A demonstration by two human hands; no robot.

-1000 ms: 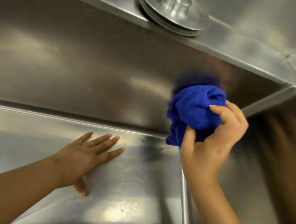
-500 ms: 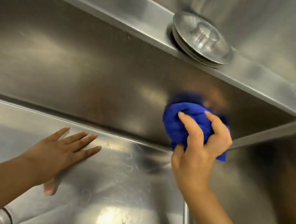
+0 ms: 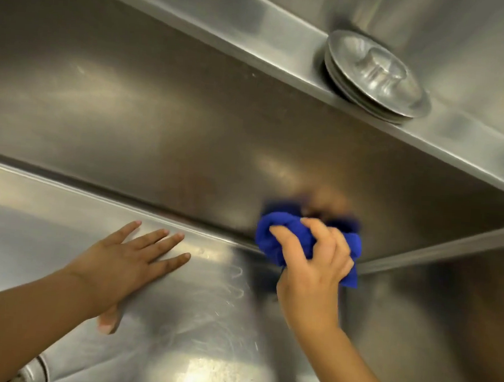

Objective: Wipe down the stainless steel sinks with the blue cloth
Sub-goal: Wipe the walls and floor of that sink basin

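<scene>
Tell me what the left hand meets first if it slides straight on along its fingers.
Most likely the steel seam where the surface under the left hand meets the darker sink wall, just left of the blue cloth. Depth is hard to judge.

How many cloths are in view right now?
1: the blue cloth, bunched in the right hand against the sink near a corner. The left hand lies flat on the sink, holding none. More could be outside the frame.

right hand (image 3: 313, 272) grips blue cloth (image 3: 274, 232) (bunched)
</scene>
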